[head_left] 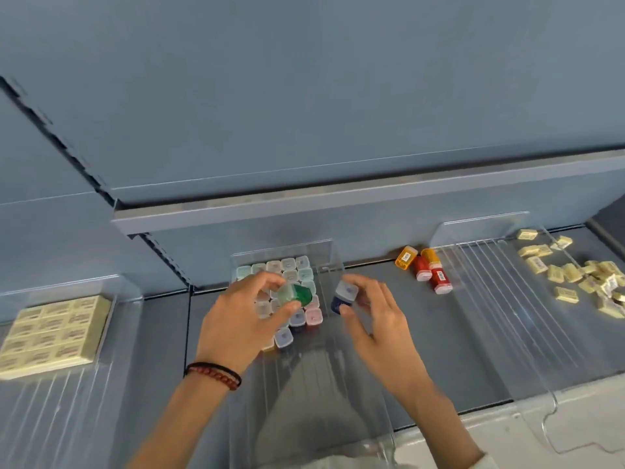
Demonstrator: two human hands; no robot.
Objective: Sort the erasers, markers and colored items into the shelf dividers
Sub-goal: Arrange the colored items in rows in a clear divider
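gripping | left hand (236, 321) green bottle (299, 294) | right hand (380, 324) blue bottle (342, 295) | grey shelf (422, 319), clear dividers (500, 292)

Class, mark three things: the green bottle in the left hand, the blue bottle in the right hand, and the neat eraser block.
green bottle (302, 294): head view, its green body.
blue bottle (337, 303): head view, dark body below the cap.
eraser block (50, 336): head view, middle of its top face.

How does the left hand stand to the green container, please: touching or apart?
Touching. The head view shows the left hand pinching the green container between thumb and fingers.
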